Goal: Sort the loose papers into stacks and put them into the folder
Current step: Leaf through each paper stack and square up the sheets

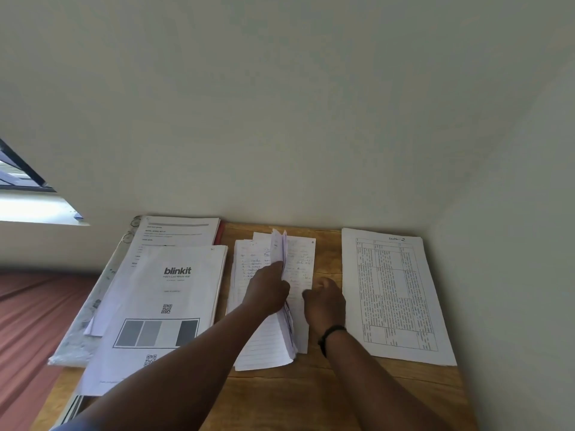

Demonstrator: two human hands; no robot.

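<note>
A pile of handwritten lined papers (pixel 264 343) lies in the middle of the wooden table (pixel 311 396). My left hand (pixel 269 287) grips a sheaf of these sheets (pixel 278 247) and holds it up on edge. My right hand (pixel 323 303), with a dark band on its wrist, rests curled on the pile just right of the raised sheaf. A printed stack with "blinkit" on top (pixel 161 306) lies to the left. Behind it an open ring folder (pixel 177 230) holds printed pages. A sheet with a printed table (pixel 393 293) lies at the right.
The table stands against a pale wall. A reddish bed cover (pixel 34 321) is at the left below a window (pixel 21 178). A clear plastic sleeve (pixel 77 337) sticks out under the left stacks.
</note>
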